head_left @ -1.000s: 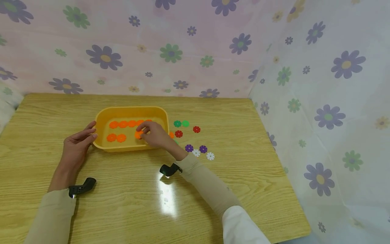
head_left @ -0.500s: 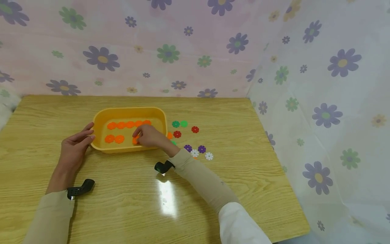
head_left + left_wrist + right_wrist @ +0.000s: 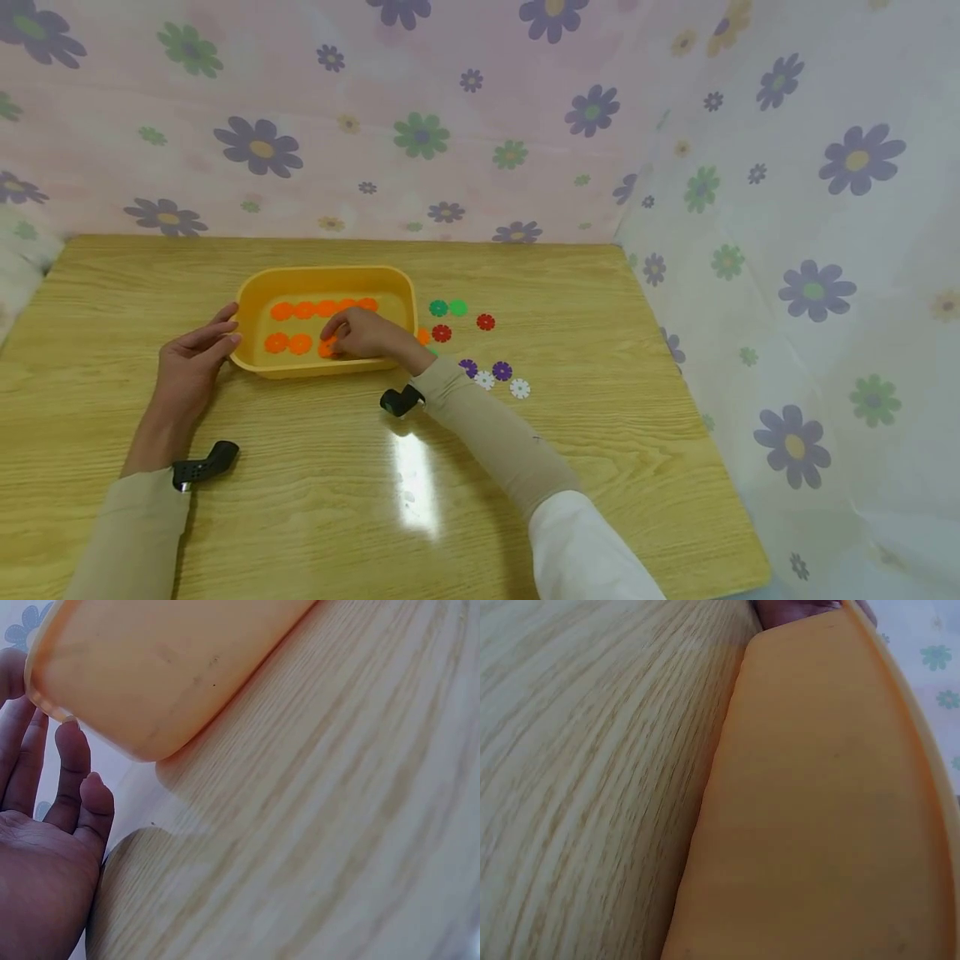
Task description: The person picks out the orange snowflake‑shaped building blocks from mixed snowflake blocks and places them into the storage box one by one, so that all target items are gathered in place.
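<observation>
A yellow plastic tub (image 3: 322, 367) sits on the wooden table. My left hand (image 3: 191, 362) holds its left end, with the thumb at the rim; in the left wrist view the fingers (image 3: 71, 750) are bent close under that rim. Inside the tub my right hand (image 3: 371, 335) pinches an orange notched disc (image 3: 327, 347) low over the floor, partly covered by the fingers. To its left lie two orange discs (image 3: 288, 342) side by side. Behind them is a row of several orange discs (image 3: 303, 309). The right wrist view shows the tub's outer wall (image 3: 817, 787), hiding the right hand.
Right of the tub lie loose notched discs: green discs (image 3: 447, 308), red discs (image 3: 486, 322), purple discs (image 3: 502, 371) and white discs (image 3: 520, 388). Part of an orange disc (image 3: 424, 336) shows beside the tub's wall. Flower-patterned cloth (image 3: 420, 167) stands behind the table (image 3: 315, 500).
My right hand has moved left and a little toward me inside the tub with the orange disc, nearer the front pair and lower. The left hand keeps its place on the rim.
</observation>
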Demonstrator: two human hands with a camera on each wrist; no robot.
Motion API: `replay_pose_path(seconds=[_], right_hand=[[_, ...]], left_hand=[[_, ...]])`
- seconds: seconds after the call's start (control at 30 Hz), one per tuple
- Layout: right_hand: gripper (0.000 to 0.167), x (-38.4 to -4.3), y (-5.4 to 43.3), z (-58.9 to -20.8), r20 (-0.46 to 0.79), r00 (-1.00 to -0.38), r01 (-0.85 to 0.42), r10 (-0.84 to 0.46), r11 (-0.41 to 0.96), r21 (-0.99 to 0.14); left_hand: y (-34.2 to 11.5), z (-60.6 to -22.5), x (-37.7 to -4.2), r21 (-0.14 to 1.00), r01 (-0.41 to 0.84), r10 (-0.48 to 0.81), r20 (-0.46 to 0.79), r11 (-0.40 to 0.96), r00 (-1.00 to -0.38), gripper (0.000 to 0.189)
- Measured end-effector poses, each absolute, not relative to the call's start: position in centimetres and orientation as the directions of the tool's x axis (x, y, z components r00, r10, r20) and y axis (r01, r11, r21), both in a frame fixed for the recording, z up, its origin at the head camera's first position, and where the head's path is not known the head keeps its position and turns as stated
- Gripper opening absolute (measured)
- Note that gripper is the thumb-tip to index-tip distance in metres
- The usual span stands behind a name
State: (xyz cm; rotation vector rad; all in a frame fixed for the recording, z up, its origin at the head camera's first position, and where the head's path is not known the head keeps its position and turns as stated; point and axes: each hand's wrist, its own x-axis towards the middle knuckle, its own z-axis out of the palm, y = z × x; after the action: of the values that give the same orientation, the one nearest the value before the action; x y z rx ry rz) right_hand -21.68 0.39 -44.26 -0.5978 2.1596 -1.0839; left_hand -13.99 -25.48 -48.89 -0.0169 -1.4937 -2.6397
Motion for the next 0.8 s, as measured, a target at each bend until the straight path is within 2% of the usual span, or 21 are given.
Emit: replay_pose_path(seconds=[0.1, 0.33, 0.5, 0.8], right_hand=[[0.022, -21.83, 0.27, -44.43, -0.341, -0.688, -0.074, -0.640, 0.529, -0.845], [0.024, -21.96, 0.06, -44.47, -0.293, -0.704, -0.121, -0.647, 0.515, -0.849], [0.023, -22.05, -0.04, -44.73, -0.295, -0.698, -0.077, -0.653, 0.478, -0.875], [0.025, -21.86, 0.12, -44.73, -0.292, -0.677, -0.090, -0.675, 0.470, -0.878]], left_hand=[[-25.55, -48.94, -13.98, 0.853, 0.104, -0.094, 0.065, -0.512, -0.993, 0.026], [-25.64, -48.82, -14.06, 0.845, 0.126, -0.093, 0.090, -0.519, -0.992, 0.027], [-25.72, -48.79, -14.05, 0.844, 0.128, -0.091, 0.094, -0.521, -0.991, 0.028], [-25.56, -48.94, -13.87, 0.854, 0.120, -0.082, 0.091, -0.506, -0.992, 0.027]])
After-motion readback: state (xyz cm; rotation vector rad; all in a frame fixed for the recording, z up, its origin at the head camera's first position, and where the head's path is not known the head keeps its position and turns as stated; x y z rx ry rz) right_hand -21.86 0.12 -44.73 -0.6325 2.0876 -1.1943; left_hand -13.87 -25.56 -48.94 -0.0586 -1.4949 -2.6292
